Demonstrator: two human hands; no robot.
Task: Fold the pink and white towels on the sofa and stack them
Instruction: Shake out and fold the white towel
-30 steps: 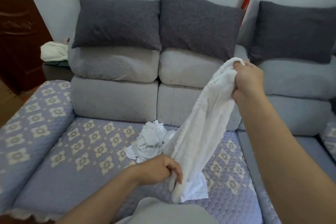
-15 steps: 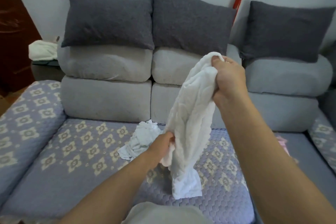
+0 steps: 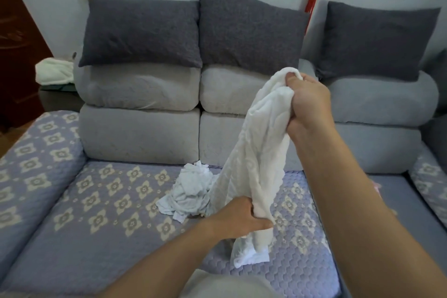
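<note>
A white towel (image 3: 257,152) hangs bunched above the sofa seat (image 3: 101,220). My right hand (image 3: 308,101) grips its top end, held high in front of the back cushions. My left hand (image 3: 239,216) is closed around the towel lower down, and the towel's tail dangles below it just over the seat. A second white towel (image 3: 191,189) lies crumpled on the seat behind my left hand. A sliver of pink cloth (image 3: 376,186) shows at the right, mostly hidden by my right forearm.
The seat has a purple quilted cover with flower print. Grey back cushions (image 3: 140,113) and three dark pillows (image 3: 142,31) line the rear. A padded arm (image 3: 31,164) bounds the left. A white cloth (image 3: 53,75) lies on a side table beyond it.
My left hand has slid a little along the towel and closed tighter on it. My right hand has dropped slightly while holding the top end. The view has shifted.
</note>
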